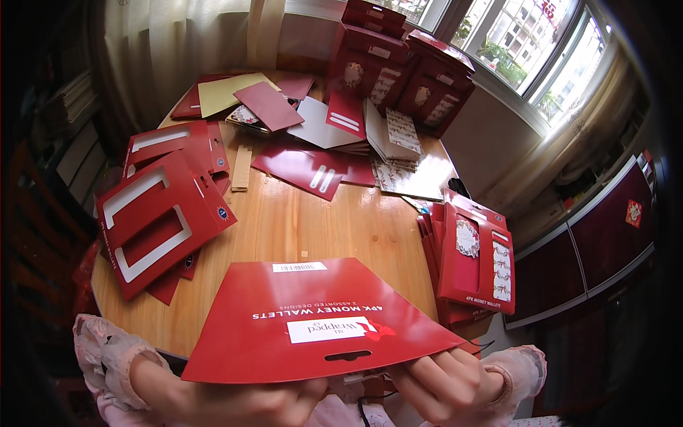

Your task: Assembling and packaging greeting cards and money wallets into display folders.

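Observation:
A flat red cardboard packet (299,320) with white lettering, a white label and a hang slot lies tilted over the near edge of the table, its slot edge toward me. My left hand (281,400) is closed along that near edge, its fingers partly hidden under the card. At the packet's near right corner, my right hand (441,383) grips the edge with curled fingers; their tips are tucked out of sight. Below the packet, between my hands, part of a thin dark cord shows.
Red packets with cut-out windows (146,213) lie piled at the left. Filled red packets (475,263) are stacked on the right. Across the far side of the wooden table (284,228) lie red sheets, white patterned cards (403,135) and a yellow sheet (231,95). Tall red boxes (366,60) stand behind.

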`<state>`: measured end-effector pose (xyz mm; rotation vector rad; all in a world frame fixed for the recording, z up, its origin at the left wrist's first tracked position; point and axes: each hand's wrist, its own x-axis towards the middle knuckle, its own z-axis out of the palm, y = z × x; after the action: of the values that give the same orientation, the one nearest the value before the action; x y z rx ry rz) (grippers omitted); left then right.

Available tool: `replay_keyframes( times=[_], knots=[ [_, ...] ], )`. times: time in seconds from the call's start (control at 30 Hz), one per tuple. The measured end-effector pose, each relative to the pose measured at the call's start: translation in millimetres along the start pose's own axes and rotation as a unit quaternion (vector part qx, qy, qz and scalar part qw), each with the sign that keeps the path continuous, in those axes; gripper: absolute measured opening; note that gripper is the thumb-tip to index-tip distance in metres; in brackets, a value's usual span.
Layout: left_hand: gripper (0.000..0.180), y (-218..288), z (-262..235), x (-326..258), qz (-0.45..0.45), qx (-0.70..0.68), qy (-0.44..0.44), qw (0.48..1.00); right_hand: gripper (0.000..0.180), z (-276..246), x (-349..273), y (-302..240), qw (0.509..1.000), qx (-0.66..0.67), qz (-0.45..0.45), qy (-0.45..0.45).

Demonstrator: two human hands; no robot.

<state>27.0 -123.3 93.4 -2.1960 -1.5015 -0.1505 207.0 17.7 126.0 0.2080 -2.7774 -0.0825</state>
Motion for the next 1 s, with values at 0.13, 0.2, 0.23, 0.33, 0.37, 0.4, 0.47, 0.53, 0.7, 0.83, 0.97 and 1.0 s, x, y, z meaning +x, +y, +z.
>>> replay_keyframes(
  times=[0.13,0.2,0.23,0.33,0.37,0.4,0.47,0.53,0.7,0.83,0.97,1.0],
  knots=[
    [0.027,4,-5,-1,0.006,-0.006,0.011,1.000,0.035,3,-13,-4,0.996,-0.028,0.001,-0.090],
    [0.027,-3,3,-1,0.013,-0.021,0.018,1.000,0.033,10,-10,-2,0.995,-0.023,0.018,-0.097],
    [0.027,0,0,-2,0.011,-0.021,0.017,1.000,0.032,12,-12,-3,0.997,-0.008,0.018,-0.080],
    [0.027,5,-3,-4,0.005,-0.022,0.018,1.000,0.029,9,-13,-6,0.997,0.014,0.019,-0.076],
    [0.027,6,-4,-4,0.005,-0.021,0.019,1.000,0.027,7,-12,-7,0.995,0.019,0.022,-0.091],
    [0.027,6,-3,-4,-0.001,-0.025,0.017,1.000,0.027,6,-11,-7,0.995,0.020,0.022,-0.091],
    [0.027,5,-2,-2,0.003,-0.025,0.032,0.999,0.031,5,-7,-6,0.992,0.014,0.039,-0.120],
    [0.026,3,-1,0,0.007,-0.026,0.048,0.998,0.033,9,-5,-6,0.989,0.036,0.069,-0.127],
    [0.018,1,-1,3,0.022,-0.010,0.043,0.999,0.037,3,8,-6,0.972,0.106,0.145,-0.155],
    [0.018,-1,-2,2,0.057,-0.008,0.036,0.998,0.019,-8,24,-8,0.960,0.070,0.118,-0.246],
    [0.026,4,-6,-5,0.056,0.003,0.020,0.998,0.006,-3,22,-3,0.955,0.053,0.107,-0.272],
    [0.031,5,-6,-8,0.026,0.003,0.003,1.000,0.006,-2,21,-4,0.954,0.056,0.111,-0.271]
  ],
)
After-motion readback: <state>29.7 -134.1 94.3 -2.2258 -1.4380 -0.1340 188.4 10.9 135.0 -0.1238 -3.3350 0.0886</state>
